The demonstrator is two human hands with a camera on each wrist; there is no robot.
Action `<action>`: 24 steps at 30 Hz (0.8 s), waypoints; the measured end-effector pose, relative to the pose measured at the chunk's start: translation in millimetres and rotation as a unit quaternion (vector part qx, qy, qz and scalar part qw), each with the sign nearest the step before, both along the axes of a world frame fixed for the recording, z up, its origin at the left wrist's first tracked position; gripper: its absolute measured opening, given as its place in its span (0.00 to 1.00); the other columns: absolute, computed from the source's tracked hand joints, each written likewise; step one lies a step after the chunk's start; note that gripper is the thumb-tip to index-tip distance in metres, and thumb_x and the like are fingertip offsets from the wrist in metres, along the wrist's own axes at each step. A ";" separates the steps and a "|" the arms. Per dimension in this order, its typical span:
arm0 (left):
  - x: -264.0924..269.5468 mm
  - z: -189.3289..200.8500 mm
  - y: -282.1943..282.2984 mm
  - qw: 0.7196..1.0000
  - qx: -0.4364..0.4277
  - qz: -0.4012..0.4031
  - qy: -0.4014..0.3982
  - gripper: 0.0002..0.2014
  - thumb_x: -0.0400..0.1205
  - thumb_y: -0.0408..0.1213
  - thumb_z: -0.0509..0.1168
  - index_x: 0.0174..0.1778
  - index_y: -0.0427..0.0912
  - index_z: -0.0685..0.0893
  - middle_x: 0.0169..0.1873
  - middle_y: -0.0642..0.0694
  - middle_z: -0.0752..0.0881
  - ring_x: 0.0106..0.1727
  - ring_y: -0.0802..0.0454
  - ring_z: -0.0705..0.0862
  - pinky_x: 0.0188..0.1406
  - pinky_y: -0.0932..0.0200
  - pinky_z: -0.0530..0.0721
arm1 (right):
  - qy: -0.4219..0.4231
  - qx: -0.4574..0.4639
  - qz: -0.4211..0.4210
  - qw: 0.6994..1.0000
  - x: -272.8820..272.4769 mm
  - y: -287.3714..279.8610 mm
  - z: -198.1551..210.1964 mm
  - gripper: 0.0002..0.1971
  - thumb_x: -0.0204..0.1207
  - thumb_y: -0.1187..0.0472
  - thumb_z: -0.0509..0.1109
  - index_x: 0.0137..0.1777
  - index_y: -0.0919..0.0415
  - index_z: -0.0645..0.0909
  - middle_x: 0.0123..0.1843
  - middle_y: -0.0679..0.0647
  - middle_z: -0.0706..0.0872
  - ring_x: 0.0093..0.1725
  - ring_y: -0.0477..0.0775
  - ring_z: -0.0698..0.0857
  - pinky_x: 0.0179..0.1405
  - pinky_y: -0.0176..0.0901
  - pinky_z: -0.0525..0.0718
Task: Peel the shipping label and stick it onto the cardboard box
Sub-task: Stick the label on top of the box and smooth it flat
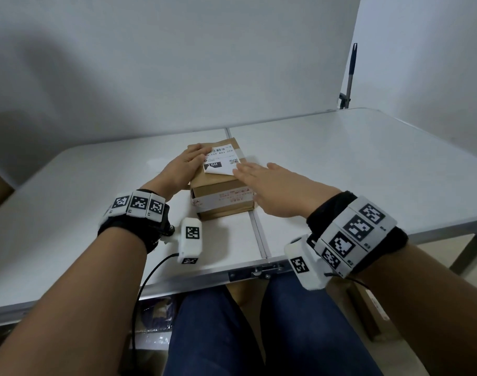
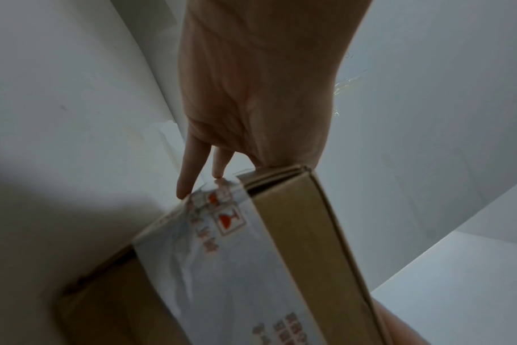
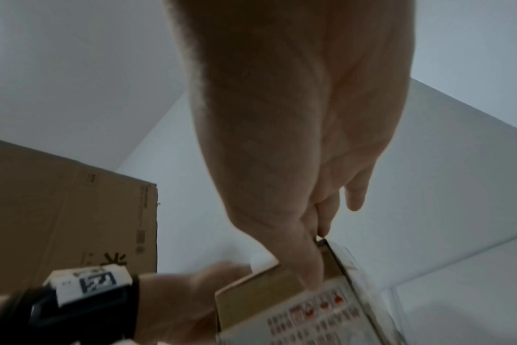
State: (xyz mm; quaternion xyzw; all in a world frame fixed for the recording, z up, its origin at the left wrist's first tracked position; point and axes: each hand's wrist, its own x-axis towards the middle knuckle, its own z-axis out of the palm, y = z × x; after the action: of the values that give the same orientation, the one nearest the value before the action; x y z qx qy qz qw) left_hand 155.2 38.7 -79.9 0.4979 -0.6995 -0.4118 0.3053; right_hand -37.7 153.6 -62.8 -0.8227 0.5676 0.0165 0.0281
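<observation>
A brown cardboard box [image 1: 221, 183] sits mid-table, with white tape printed in red [image 1: 232, 198] across its near side. A white shipping label [image 1: 222, 162] with barcode, QR code and "15H" lies on its top. My left hand [image 1: 183, 169] rests on the top's left part, fingertips at the label's left edge. My right hand [image 1: 267, 183] is flat with straight fingers, tips touching the label's near right corner. The left wrist view shows the left hand [image 2: 251, 105] over the box edge [image 2: 304, 245]. The right wrist view shows the right hand [image 3: 295, 140] against the box [image 3: 251, 296].
The white folding table [image 1: 340, 172] has a centre seam [image 1: 256, 229] under the box and a latch [image 1: 261, 271] at its near edge. A white backdrop board [image 1: 177, 63] stands behind, clamped to a pole [image 1: 350, 77]. A large cardboard carton [image 3: 68, 210] stands off to the left.
</observation>
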 end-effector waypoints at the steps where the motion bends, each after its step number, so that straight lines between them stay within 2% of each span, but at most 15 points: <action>1: 0.5 0.6 -0.1 1.000 0.000 -0.002 -0.006 0.20 0.89 0.44 0.53 0.78 0.56 0.72 0.81 0.63 0.60 0.65 0.63 0.70 0.38 0.64 0.79 | 0.004 -0.011 0.004 1.000 -1.0 2.2 5.2 0.31 0.84 0.62 0.55 0.85 0.56 0.49 0.88 0.52 0.49 0.86 0.49 0.48 0.84 0.51 0.47; 3: 1.1 1.3 -1.0 1.000 0.003 -0.005 -0.011 0.20 0.89 0.44 0.52 0.78 0.56 0.72 0.81 0.63 0.60 0.65 0.64 0.69 0.37 0.64 0.79 | -0.003 -0.044 0.005 0.999 -2.3 0.8 14.3 0.29 0.83 0.56 0.58 0.84 0.56 0.57 0.86 0.52 0.58 0.85 0.51 0.57 0.83 0.49 0.52; 4: 1.2 1.2 -1.0 1.000 0.004 -0.005 -0.011 0.20 0.89 0.44 0.52 0.78 0.56 0.72 0.81 0.63 0.60 0.65 0.64 0.69 0.38 0.64 0.79 | -0.015 -0.054 0.000 0.998 -1.7 -3.0 16.5 0.31 0.82 0.51 0.61 0.84 0.55 0.58 0.86 0.52 0.59 0.84 0.52 0.59 0.83 0.49 0.53; 7: 0.3 0.5 0.1 1.000 0.004 -0.006 -0.007 0.20 0.89 0.44 0.52 0.78 0.57 0.72 0.81 0.64 0.61 0.60 0.70 0.71 0.38 0.64 0.79 | -0.032 -0.026 -0.020 0.999 5.5 -27.8 8.7 0.48 0.74 0.37 0.66 0.85 0.59 0.49 0.87 0.55 0.51 0.86 0.53 0.51 0.85 0.52 0.49; 10: 0.4 1.0 0.9 1.000 0.005 -0.008 -0.002 0.20 0.89 0.44 0.52 0.78 0.56 0.72 0.80 0.65 0.62 0.54 0.76 0.73 0.37 0.65 0.78 | -0.018 0.003 -0.027 0.999 14.5 -52.8 -4.7 0.58 0.67 0.31 0.68 0.86 0.62 0.43 0.88 0.57 0.43 0.87 0.54 0.44 0.85 0.55 0.45; 14: -1.4 0.3 0.1 1.000 0.001 0.000 0.008 0.21 0.89 0.42 0.52 0.79 0.54 0.72 0.80 0.62 0.64 0.63 0.65 0.72 0.37 0.66 0.79 | 0.021 -0.014 -0.023 0.999 21.5 -64.5 -11.2 0.59 0.66 0.30 0.68 0.85 0.63 0.43 0.88 0.57 0.44 0.87 0.54 0.43 0.85 0.55 0.43; 16: -2.3 -0.9 -1.0 1.000 -0.001 0.005 0.013 0.21 0.89 0.41 0.52 0.79 0.52 0.72 0.80 0.61 0.65 0.62 0.64 0.71 0.36 0.67 0.79 | 0.039 -0.035 -0.019 0.998 24.2 -63.8 -13.0 0.57 0.67 0.31 0.67 0.85 0.64 0.44 0.88 0.58 0.46 0.87 0.55 0.45 0.85 0.54 0.43; 22: -0.9 -3.8 -6.7 1.000 -0.015 0.010 0.004 0.20 0.89 0.40 0.53 0.78 0.51 0.73 0.81 0.59 0.63 0.71 0.62 0.69 0.37 0.67 0.80 | 0.026 -0.057 0.020 0.998 40.0 -58.3 -15.3 0.53 0.71 0.38 0.68 0.85 0.65 0.45 0.87 0.61 0.49 0.86 0.57 0.50 0.85 0.50 0.49; 24: -1.0 -4.2 -7.8 1.000 -0.022 0.010 0.002 0.20 0.89 0.39 0.52 0.78 0.50 0.73 0.81 0.58 0.64 0.71 0.62 0.68 0.43 0.65 0.82 | 0.019 -0.054 0.031 0.998 46.5 -55.7 -15.7 0.50 0.74 0.41 0.67 0.85 0.65 0.44 0.87 0.61 0.47 0.86 0.57 0.50 0.84 0.51 0.50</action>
State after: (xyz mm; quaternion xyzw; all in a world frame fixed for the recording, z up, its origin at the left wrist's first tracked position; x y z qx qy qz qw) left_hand 154.2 30.9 -84.1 0.4972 -0.7027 -0.3946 0.3214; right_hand 8.8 97.9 -78.6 -0.8398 0.5422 0.0023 -0.0278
